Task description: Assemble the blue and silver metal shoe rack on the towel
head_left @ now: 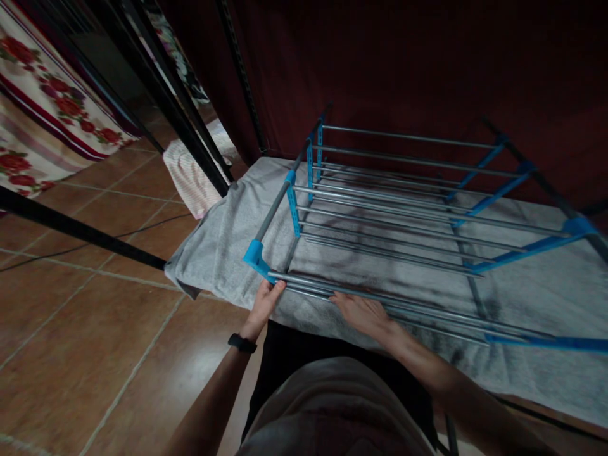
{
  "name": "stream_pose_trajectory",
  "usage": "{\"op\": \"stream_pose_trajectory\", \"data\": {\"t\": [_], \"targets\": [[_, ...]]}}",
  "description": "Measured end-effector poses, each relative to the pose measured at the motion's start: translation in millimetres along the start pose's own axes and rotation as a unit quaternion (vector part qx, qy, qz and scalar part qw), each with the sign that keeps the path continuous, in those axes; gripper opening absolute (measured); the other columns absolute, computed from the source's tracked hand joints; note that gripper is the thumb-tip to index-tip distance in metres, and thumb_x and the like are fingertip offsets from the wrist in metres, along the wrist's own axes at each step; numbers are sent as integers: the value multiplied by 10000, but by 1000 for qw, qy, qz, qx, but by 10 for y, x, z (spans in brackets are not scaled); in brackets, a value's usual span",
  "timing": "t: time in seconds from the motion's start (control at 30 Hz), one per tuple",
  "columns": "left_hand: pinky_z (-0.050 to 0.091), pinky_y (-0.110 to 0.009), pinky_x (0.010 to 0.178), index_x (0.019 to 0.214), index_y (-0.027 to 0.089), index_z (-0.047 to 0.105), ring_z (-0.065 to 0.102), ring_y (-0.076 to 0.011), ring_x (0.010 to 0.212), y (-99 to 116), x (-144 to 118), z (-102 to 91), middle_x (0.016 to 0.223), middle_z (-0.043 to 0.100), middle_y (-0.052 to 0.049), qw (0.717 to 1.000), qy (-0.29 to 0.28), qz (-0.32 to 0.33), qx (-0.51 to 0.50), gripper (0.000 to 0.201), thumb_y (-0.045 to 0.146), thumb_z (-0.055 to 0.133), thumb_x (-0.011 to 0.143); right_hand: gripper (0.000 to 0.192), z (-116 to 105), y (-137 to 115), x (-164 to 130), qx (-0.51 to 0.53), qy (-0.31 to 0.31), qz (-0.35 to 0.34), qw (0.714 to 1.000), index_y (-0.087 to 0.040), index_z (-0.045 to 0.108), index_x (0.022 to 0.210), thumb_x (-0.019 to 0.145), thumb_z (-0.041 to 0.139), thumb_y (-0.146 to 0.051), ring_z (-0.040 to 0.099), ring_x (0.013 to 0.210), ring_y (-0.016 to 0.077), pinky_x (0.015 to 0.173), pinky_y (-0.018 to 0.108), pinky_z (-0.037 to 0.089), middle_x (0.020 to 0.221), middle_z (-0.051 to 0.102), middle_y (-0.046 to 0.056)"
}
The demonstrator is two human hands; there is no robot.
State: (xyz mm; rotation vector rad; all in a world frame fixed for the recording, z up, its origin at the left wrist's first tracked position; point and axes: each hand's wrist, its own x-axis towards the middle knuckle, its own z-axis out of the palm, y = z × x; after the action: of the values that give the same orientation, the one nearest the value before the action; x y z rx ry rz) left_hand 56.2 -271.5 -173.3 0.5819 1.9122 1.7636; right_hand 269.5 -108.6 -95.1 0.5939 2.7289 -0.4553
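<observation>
Evidently, rack (427, 211): rests on the grey cloth (213, 228), reaching from about 12 to 3 o'clock of the hands.
Left hand (263, 307): thumb and fingers look to be pinching the end of the near bars (380, 302), with the blue corner (255, 253) just beyond at 12 o'clock; the fingers are partly hidden.
Right hand (361, 313): at 3 o'clock of the left hand, fingers close together, tips touching the near bars; the thumb is out of sight, so I cannot tell whether it grips.
Bar joints: if any bar sits shallow in the blue parts, a push or pull from either hand could pop it out; how deep they sit is unclear.
Far side: the blue arms (503, 250) at 3 o'clock lean and no hand steadies them, so uneven force near the blue corner could twist the frame.
Grey cloth: loose and creased, it might slide and let the rack shift.
Fingertips: bars lying this close together could nip skin if they roll or snap in.
Writing: no brand, label or lettering is readable on the rack, nor on the black wristband (242, 343) at 7 o'clock.
</observation>
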Motion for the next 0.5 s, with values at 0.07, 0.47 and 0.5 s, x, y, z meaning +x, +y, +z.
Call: {"op": "stream_pose_trajectory", "data": {"t": [0.07,0.47,0.5], "targets": [[482,-322,784,820,194,620,563,-177,769,-17,3,10,775,617,8,1000,0,0,-4,444,602,751,701,396,-7,6,-2,7,-3,2,1000,-262,607,1289,1086,292,-391,712,1074,237,873,298,536,1167,738,87],[466,-382,971,1115,210,668,615,-256,1070,144,-17,-92,1110,683,-81,996,-22,67,-47,484,574,709,798,413,192,-111,-34,-83,96,-29,991,-246,501,1437,1078,297,-275,703,1051,233,913,335,525,1278,679,124],[475,-382,947,1097,210,675,621,-259,1047,162,6,-98,1086,688,-83,995,-22,81,-51,485,602,681,811,419,205,-140,-10,-83,94,-31,992,-252,486,1454,1074,309,-263,699,1058,233,915,342,526,1312,662,118]]}}
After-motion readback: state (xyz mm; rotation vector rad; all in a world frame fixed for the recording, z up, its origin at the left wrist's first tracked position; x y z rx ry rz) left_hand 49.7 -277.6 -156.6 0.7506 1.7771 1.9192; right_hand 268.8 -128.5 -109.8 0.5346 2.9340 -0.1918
